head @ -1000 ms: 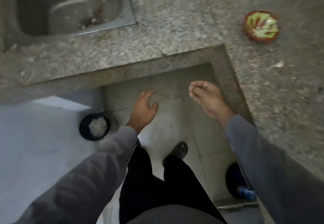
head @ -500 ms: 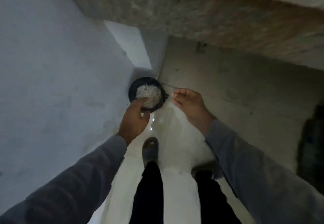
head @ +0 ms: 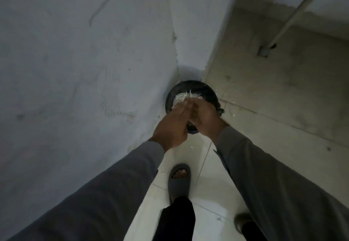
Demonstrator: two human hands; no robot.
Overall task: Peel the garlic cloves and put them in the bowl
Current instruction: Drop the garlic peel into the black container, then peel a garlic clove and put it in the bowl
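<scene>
Fingers [head: 182, 109] of both hands meet over the black bin [head: 207, 91]; their grip seems unreadable.

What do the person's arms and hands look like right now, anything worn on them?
Both arms wear long, loose grey sleeves ending at the wrists. The left hand and right hand are bare: no gloves show. Any ring or watch cannot be made out in this dim view.

One dark bin [head: 205, 89] beneath my two hands, left hand [head: 171, 127] and right hand [head: 205, 120], holding one heap of pale peelings [head: 182, 97]; two grey slippers below my wrists, one [head: 178, 180] centred, one [head: 243, 220] rightward; one pipe [head: 294, 12] beyond, upper right.
</scene>
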